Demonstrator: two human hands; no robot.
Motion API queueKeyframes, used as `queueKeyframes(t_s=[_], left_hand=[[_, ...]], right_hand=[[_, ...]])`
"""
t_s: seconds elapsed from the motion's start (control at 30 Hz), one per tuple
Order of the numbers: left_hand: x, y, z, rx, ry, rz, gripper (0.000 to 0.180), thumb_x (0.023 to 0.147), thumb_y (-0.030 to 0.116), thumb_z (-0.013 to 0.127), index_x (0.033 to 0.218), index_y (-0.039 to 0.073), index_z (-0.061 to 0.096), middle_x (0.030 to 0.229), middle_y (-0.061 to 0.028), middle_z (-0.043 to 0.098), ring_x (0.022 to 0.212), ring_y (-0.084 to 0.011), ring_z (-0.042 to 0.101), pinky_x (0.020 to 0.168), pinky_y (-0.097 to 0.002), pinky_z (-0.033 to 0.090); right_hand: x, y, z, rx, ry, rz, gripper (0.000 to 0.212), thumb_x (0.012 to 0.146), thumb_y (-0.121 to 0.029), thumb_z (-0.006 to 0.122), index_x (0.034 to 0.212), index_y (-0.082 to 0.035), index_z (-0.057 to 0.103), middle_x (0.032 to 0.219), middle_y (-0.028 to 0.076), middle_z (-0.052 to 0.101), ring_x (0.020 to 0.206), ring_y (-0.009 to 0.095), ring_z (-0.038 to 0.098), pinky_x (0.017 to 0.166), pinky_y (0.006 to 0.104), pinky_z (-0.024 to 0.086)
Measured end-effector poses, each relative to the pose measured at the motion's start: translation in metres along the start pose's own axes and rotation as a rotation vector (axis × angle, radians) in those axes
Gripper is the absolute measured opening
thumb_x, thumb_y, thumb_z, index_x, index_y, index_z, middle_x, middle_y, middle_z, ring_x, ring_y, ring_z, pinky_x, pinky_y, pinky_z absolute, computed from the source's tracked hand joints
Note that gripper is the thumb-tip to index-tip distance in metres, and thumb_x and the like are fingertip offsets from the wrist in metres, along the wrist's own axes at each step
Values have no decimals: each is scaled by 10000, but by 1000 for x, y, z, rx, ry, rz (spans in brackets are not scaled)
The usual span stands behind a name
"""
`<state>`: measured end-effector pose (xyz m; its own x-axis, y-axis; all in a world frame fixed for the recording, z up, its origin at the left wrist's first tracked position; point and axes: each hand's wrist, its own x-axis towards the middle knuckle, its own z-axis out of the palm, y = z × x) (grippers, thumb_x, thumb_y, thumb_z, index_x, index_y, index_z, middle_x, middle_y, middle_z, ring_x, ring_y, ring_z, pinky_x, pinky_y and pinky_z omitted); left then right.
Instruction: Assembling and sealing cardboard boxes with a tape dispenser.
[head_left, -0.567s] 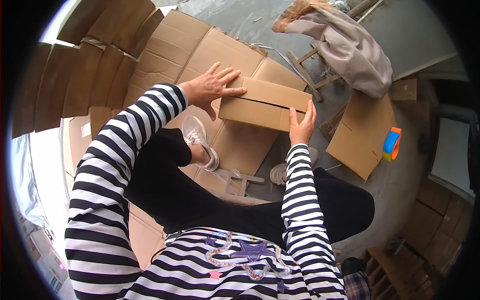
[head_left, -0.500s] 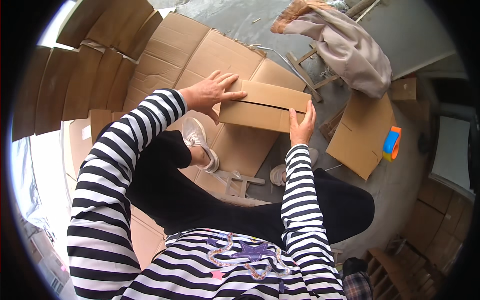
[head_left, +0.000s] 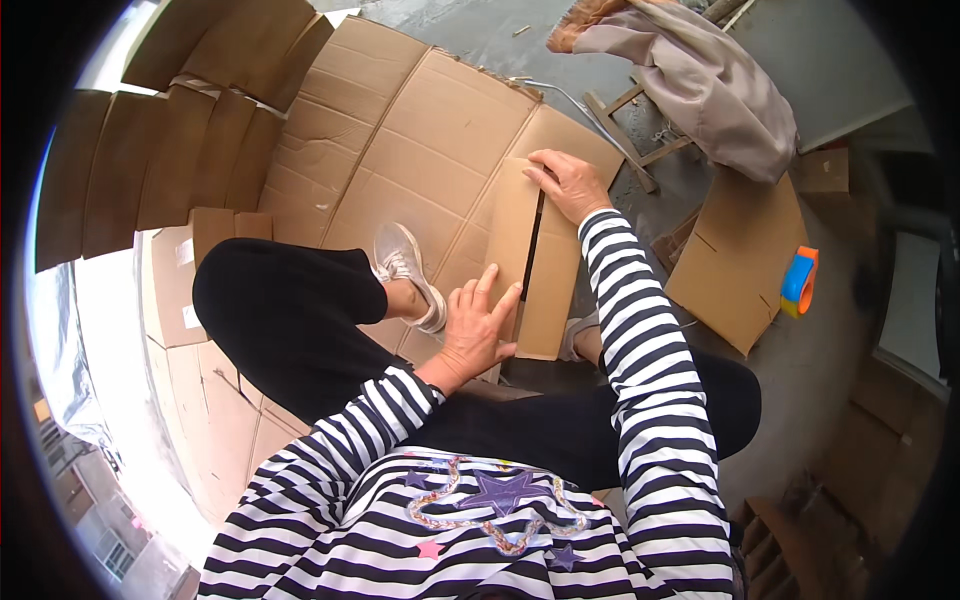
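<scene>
A small cardboard box [head_left: 553, 283] lies in front of me, its long side running away from me. A dark slit shows between its two top flaps. At the far end, my right hand [head_left: 573, 187] is closed over the box's edge, with the fingers bent on the top. My left hand [head_left: 474, 327] is at the near left side; its fingers are spread, and the fingertips touch the flap beside the slit. Part of the left hand's thumb side rests by the near end.
Flattened cardboard [head_left: 425, 130] covers the floor, with stacked boxes [head_left: 165, 165] at the left. An orange and blue tape dispenser [head_left: 800, 282] sits on a larger carton [head_left: 738, 255] at the right. Beyond are a wooden stool frame [head_left: 630, 150] and a draped cloth [head_left: 700, 90].
The box has turned from lying crosswise to pointing away from me. My right hand has moved to its far end, my left hand down to its near left side.
</scene>
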<state>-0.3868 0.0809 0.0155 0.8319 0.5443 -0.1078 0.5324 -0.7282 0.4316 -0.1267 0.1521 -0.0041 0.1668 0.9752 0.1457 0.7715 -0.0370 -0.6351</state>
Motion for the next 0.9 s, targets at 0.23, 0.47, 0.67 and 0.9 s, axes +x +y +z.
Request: queueKeyframes(t_s=[0.23,0.47,0.67,0.9], left_hand=[[21,31,14,-42,-92,253,894,648,665,640,1370,204,382,1468,-219,202,1372,-389,166,1018,-651,151],[24,25,27,-31,97,376,757,694,614,630,1315,210,474,1441,-170,301,1323,-332,299,982,-641,217],[34,17,20,-28,29,422,721,681,548,674,1285,203,486,1447,-164,292,1339,-325,284,995,-653,195],[44,7,5,-60,-75,447,680,684,526,681,1256,208,499,1452,-154,282,1361,-316,248,1016,-655,159]], right_hand=[[-41,30,-19,-64,101,148,227,891,-320,565,983,-119,614,870,72,661,802,256,633,703,345,497],[-37,16,-17,-69,122,214,261,883,-354,550,822,-115,634,811,56,651,738,259,625,638,351,481],[-39,29,-15,-25,218,310,252,875,-334,576,843,-91,634,816,68,646,727,247,619,649,324,472],[-38,33,-12,-137,128,368,304,920,-373,481,895,-101,615,890,92,642,815,312,606,694,386,471]])
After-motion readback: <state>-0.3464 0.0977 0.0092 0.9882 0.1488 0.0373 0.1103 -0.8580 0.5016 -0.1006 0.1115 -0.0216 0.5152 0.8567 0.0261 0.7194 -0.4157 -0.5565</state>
